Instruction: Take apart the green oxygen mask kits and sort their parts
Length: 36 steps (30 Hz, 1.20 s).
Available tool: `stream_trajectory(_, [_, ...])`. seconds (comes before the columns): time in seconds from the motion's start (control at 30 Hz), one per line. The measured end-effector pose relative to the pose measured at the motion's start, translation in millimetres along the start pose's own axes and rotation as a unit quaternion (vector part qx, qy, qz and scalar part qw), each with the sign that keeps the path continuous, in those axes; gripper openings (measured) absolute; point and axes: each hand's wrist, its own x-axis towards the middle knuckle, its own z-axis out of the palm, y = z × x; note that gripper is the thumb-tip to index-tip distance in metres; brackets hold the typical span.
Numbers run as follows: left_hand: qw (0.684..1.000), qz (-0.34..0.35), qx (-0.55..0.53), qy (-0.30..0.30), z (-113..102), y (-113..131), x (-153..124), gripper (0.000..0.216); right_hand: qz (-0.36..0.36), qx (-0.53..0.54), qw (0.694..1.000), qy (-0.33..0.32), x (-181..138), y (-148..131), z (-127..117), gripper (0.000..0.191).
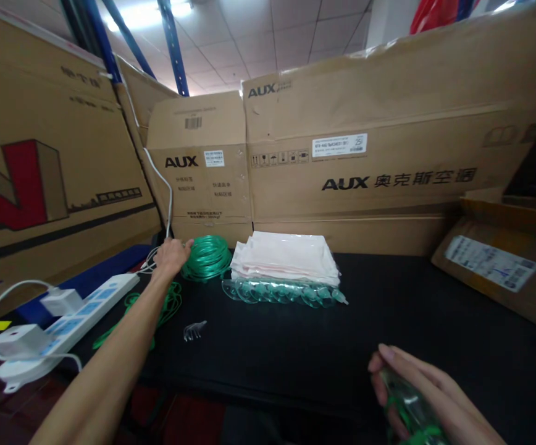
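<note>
My left hand (171, 254) reaches far across the black table (388, 327) and its closed fingers touch a coil of green tubing (207, 257) at the back. Whether it grips a strand is hard to make out. My right hand (416, 395) is low at the front right, fingers wrapped round a clear plastic part with green tubing (409, 408). A row of clear green-tinted plastic masks (281, 292) lies in front of a stack of white plastic bags (289, 256). A small clear plastic piece (194, 329) lies on the table near my left forearm.
Large AUX cardboard boxes (365, 161) wall in the table's back and sides. A white power strip (71, 321) with plugged adapters and white cables lies at the left. Loose green tubing (166, 306) trails under my left arm. Another carton (504, 266) rests at the right.
</note>
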Motion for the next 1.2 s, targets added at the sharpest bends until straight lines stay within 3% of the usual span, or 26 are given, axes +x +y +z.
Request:
stream_trajectory(0.13, [0.996,0.057,-0.034,0.062,-19.1,22.6,-38.2,0.043,-0.031,0.084,0.996,-0.019,-2.4,-26.1,24.8,0.045])
stream_trajectory(0.23, [0.98,0.156,-0.1,0.067,-27.5,47.7,-105.5,0.04,-0.096,0.151,0.983,-0.03,8.3,-39.6,41.9,0.041])
stream_trajectory(0.3, [0.933,0.29,-0.215,-0.018,-27.3,62.8,-161.6,0.035,-0.11,0.171,0.979,-0.025,19.2,-37.9,49.5,0.039])
stream_trajectory(0.37, [0.861,0.392,-0.272,-0.174,-20.3,74.6,-213.7,0.028,-0.106,0.185,0.977,0.001,28.2,-27.4,54.3,0.038])
stream_trajectory(0.43, [0.81,0.422,-0.282,-0.293,-6.9,82.6,-250.6,0.028,-0.096,0.193,0.976,0.036,33.2,-12.7,57.0,0.037])
stream_trajectory(0.47, [0.8,0.419,-0.283,-0.322,0.9,85.1,-261.6,0.035,-0.091,0.194,0.976,0.048,34.2,-5.6,57.5,0.037])
stream_trajectory(0.57, [0.794,0.395,-0.297,-0.355,21.9,85.9,-269.8,0.034,-0.102,0.181,0.977,0.038,33.5,8.1,55.5,0.039])
stream_trajectory(0.73, [0.792,0.337,-0.359,-0.36,36.7,70.8,-254.5,0.015,-0.059,0.054,0.991,-0.111,32.7,5.4,38.1,0.046])
stream_trajectory(0.8, [0.789,0.322,-0.376,-0.363,37.3,65.3,-250.9,0.007,-0.055,-0.024,0.988,-0.143,34.9,3.0,28.6,0.052])
stream_trajectory(0.93, [0.761,0.332,-0.402,-0.385,34.9,63.9,-249.2,0.004,-0.106,-0.092,0.982,-0.126,39.1,4.7,16.0,0.054])
stream_trajectory(1.03, [0.764,0.307,-0.393,-0.408,31.2,67.6,-248.8,0.012,-0.125,-0.108,0.982,-0.086,37.9,8.1,12.4,0.054])
stream_trajectory(1.1, [0.77,0.264,-0.361,-0.455,27.3,68.0,-246.0,0.021,-0.125,-0.112,0.983,-0.072,36.0,9.2,10.7,0.056])
stream_trajectory(1.2, [0.755,0.229,-0.302,-0.536,19.3,60.1,-233.9,0.027,-0.109,-0.067,0.99,-0.053,33.9,8.5,8.8,0.058])
